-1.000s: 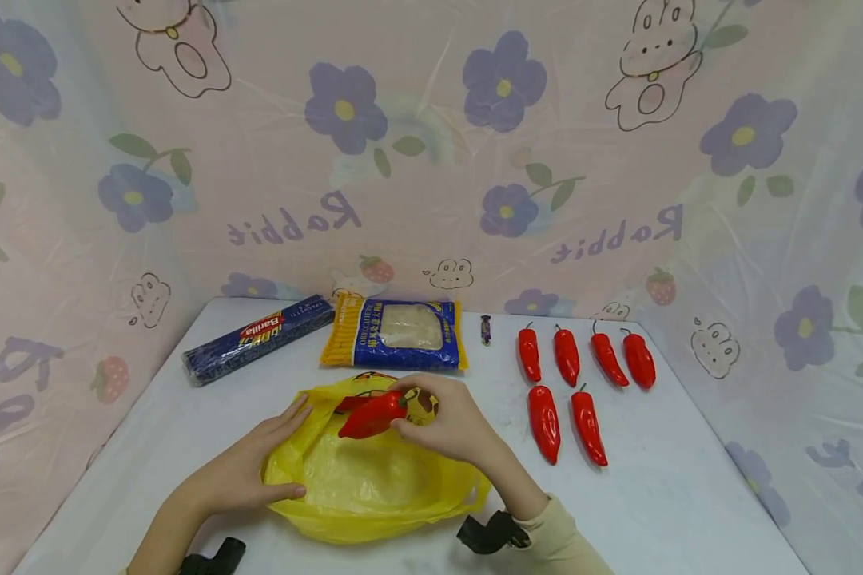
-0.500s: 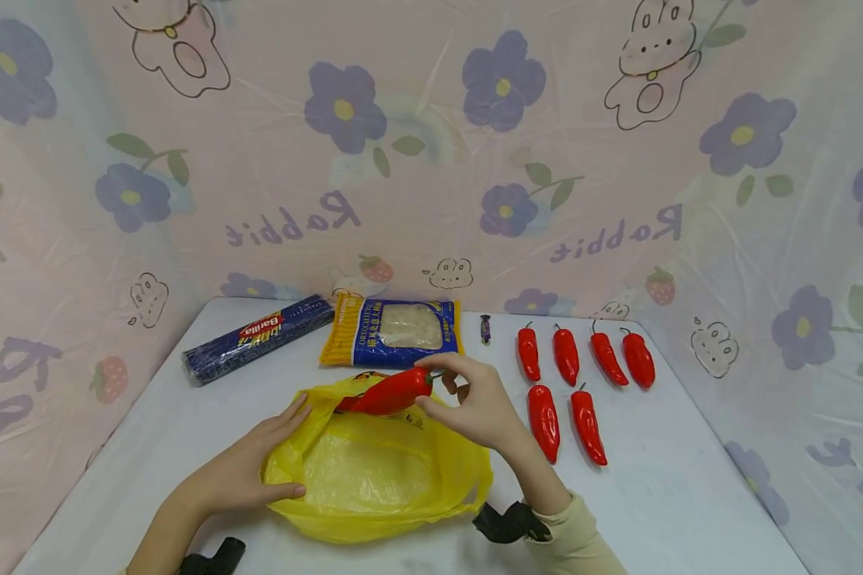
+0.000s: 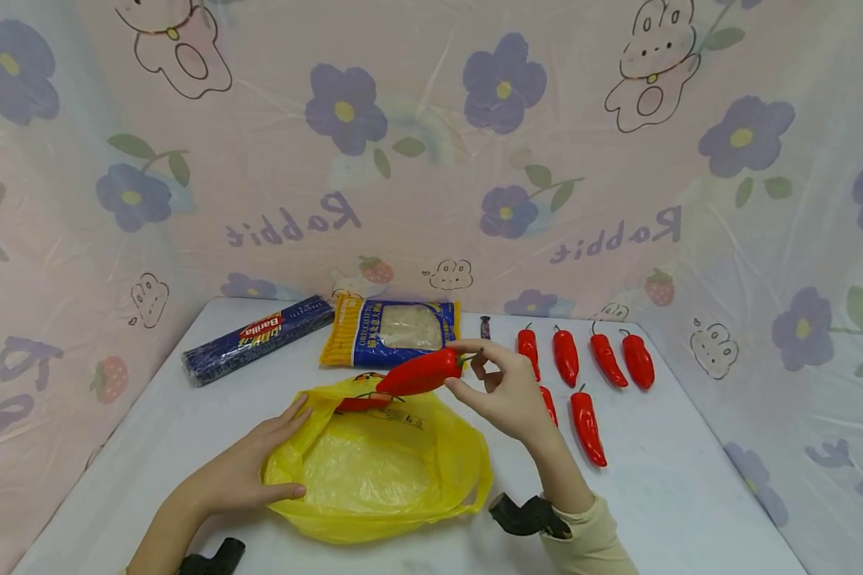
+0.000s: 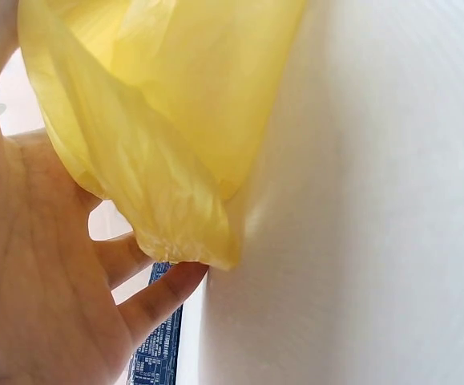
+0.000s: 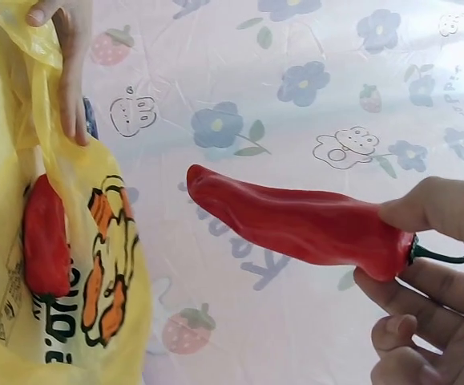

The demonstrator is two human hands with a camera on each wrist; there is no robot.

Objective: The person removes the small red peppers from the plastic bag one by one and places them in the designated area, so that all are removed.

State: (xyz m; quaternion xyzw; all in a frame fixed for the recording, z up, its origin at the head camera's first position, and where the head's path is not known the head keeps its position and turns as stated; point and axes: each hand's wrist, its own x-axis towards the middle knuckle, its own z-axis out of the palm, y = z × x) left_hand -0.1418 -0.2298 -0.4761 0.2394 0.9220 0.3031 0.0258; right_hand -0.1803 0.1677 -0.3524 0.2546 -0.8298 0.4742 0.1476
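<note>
A yellow plastic bag lies with its mouth spread wide. My left hand rests against its left side, fingers extended along the outside and thumb at the rim; the left wrist view shows the fingers touching the yellow film. My right hand pinches a red chili pepper by its stem end, above the bag's far right rim. The right wrist view shows this pepper whole, green stem toward the palm. Inside the bag is another red pepper, partly hidden by the film.
Several red peppers lie in two rows on the white table at right. Behind the bag are a blue Barilla spaghetti pack, a blue and yellow pasta bag and a small purple-wrapped piece. A printed curtain encloses the table.
My right hand has moved up and to the right with the pepper, lifting it from the bag's mouth to past its far rim. The left hand stays on the bag.
</note>
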